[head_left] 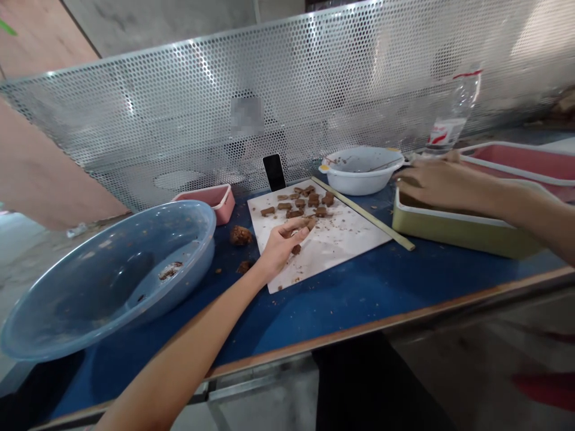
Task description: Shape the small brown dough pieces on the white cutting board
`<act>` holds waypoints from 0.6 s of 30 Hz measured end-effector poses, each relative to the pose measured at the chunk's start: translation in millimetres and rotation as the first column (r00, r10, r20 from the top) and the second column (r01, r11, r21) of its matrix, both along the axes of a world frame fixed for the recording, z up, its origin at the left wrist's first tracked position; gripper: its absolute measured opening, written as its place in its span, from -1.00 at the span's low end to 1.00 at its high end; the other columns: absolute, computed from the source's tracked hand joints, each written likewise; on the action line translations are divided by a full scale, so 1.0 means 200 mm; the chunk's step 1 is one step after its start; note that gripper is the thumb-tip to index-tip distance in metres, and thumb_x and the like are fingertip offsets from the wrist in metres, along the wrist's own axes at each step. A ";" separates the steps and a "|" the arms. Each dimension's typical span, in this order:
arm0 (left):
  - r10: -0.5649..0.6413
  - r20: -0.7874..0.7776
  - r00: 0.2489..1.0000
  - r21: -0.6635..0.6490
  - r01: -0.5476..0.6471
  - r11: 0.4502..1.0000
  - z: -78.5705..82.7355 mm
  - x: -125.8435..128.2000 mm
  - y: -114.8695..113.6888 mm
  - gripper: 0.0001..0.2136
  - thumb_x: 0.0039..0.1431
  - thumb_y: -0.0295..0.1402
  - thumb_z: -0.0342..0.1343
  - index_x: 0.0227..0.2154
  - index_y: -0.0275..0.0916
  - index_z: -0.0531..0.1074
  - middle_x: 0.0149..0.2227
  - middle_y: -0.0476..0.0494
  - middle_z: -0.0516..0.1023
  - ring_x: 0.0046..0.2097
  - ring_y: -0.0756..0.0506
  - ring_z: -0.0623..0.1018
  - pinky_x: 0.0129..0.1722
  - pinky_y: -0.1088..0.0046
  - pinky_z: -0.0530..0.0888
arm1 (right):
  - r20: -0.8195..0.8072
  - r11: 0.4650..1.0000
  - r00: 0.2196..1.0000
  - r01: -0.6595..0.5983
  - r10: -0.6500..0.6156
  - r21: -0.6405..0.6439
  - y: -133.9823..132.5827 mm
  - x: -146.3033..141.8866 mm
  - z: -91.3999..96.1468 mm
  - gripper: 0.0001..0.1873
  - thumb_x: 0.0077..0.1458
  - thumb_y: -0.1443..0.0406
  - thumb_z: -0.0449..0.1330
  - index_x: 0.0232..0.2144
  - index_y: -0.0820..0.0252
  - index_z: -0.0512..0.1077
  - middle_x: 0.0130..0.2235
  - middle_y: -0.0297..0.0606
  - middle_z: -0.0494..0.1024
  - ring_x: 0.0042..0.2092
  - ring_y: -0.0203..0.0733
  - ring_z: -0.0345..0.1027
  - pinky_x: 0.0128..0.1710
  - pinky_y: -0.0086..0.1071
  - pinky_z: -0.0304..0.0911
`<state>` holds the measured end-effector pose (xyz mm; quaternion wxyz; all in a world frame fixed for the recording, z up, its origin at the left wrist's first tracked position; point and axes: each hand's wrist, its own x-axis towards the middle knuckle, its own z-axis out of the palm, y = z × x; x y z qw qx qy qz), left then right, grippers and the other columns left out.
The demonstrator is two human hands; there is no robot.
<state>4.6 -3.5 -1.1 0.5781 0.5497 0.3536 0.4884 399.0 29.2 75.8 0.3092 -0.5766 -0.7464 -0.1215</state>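
Note:
My left hand (282, 244) rests on the white cutting board (350, 239), fingers pinched on a brown piece (311, 224) of the cut sweet. Several more brown pieces (302, 202) lie at the board's far end, with crumbs scattered around. My right hand (433, 181) lies palm down over the near left corner of the green tray (453, 230), fingers stretched toward the white bowl (359, 170). A long pale stick (363, 214) lies along the board's right edge.
A big blue basin (108, 275) tilts at the left. A pink box (214, 200), a black phone (274, 172), a plastic bottle (453, 117) and a pink tray (525, 161) stand near the perforated metal screen (179, 108). Brown lumps (241, 235) lie on the blue table (359, 293).

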 end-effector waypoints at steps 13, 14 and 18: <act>0.025 0.083 0.996 -0.065 -0.019 0.998 0.03 0.00 0.00 -0.46 -0.01 0.02 0.63 -0.03 -0.16 0.76 -0.30 -0.06 0.60 -0.38 0.04 0.44 -0.51 0.54 0.26 | -0.030 0.880 0.893 -0.435 0.448 0.191 -0.29 -0.81 -0.33 -0.26 0.51 0.09 -0.01 0.63 -0.11 0.05 0.38 0.06 0.23 0.42 0.41 0.11 0.37 0.38 0.09; 0.023 0.076 0.997 -0.075 -0.017 0.997 0.03 0.00 -0.01 -0.46 -0.01 0.01 0.63 -0.03 -0.16 0.75 -0.32 -0.06 0.59 -0.38 0.03 0.45 -0.52 0.54 0.26 | -0.023 0.879 0.892 -0.440 0.452 0.186 -0.30 -0.81 -0.34 -0.24 0.50 0.08 0.00 0.64 -0.14 0.01 0.37 0.05 0.24 0.41 0.41 0.12 0.36 0.39 0.10; 0.020 0.062 0.998 -0.092 -0.014 0.996 0.04 0.01 -0.02 -0.47 -0.04 0.01 0.64 -0.07 -0.18 0.74 -0.39 -0.02 0.54 -0.41 0.03 0.44 -0.52 0.54 0.25 | 0.032 0.869 0.880 -0.474 0.474 0.142 -0.33 -0.82 -0.38 -0.21 0.49 0.06 0.05 0.65 -0.22 -0.04 0.37 0.02 0.27 0.40 0.39 0.12 0.36 0.38 0.11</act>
